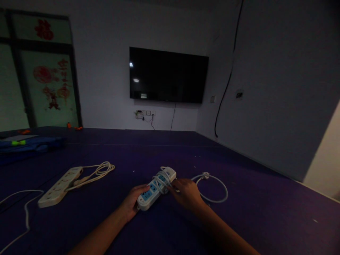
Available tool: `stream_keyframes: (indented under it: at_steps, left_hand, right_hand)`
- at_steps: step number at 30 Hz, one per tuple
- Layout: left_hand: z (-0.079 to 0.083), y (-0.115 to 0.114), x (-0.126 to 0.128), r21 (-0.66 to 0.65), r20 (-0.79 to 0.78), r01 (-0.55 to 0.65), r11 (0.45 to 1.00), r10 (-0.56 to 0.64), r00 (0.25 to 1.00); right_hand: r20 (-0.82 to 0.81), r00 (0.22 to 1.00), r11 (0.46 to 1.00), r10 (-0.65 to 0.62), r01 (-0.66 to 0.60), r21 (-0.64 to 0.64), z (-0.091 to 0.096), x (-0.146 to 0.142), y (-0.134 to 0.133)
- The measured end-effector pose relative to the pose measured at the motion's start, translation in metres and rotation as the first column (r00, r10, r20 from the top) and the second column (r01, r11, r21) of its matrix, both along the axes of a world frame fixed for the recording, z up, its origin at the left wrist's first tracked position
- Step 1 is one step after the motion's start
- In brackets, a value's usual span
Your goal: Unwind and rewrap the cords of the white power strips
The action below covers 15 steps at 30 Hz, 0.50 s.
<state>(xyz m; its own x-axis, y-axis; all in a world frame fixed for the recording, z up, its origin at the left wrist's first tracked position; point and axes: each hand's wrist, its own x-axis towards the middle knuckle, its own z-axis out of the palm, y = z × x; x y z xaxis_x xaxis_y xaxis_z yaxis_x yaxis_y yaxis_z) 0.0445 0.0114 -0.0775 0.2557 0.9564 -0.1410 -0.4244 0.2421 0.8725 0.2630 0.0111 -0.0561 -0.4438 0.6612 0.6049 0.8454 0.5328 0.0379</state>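
Observation:
A white power strip [148,200] with blue socket faces lies at an angle in front of me. My left hand [132,202] grips its near end, thumb on top. Several loops of its white cord [160,182] are wrapped around the far half. At the strip's right side, my right hand [187,193] is closed with its fingers pinching the cord. From beside that hand, a loose loop of cord runs right across the purple surface, and the plug [205,175] lies at its top.
To the left lies a second, cream power strip [60,187] with its bundled cord [102,170]. Another white cable [26,209] trails at far left. Blue folded fabric [39,144] sits behind. A television [168,76] hangs on the back wall, and a black cable [225,88] hangs at right.

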Motion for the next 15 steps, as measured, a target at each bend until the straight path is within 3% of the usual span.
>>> stream_keyframes:
  at_steps: [4,6,11,15]
  left_hand:
    - [-0.003,0.001,-0.001,0.019,-0.015,0.009,1.000,-0.009,1.000]
    - [-0.004,0.001,-0.001,0.035,-0.022,0.020,0.999,-0.019,1.000]
    - [-0.003,-0.001,-0.002,0.039,-0.072,0.043,0.998,-0.040,0.997]
    - [-0.002,0.000,-0.005,0.044,-0.096,0.090,0.995,-0.085,0.992]
  right_hand:
    - [0.018,0.995,0.995,0.095,-0.095,0.018,-0.003,0.001,0.001]
    - [-0.015,0.996,0.995,0.083,-0.083,0.047,-0.004,0.003,0.002]
    - [-0.176,0.981,0.984,-0.084,0.110,0.143,-0.003,0.011,0.008]
    - [-0.313,0.931,0.967,-0.186,0.229,0.108,-0.002,0.020,0.016]
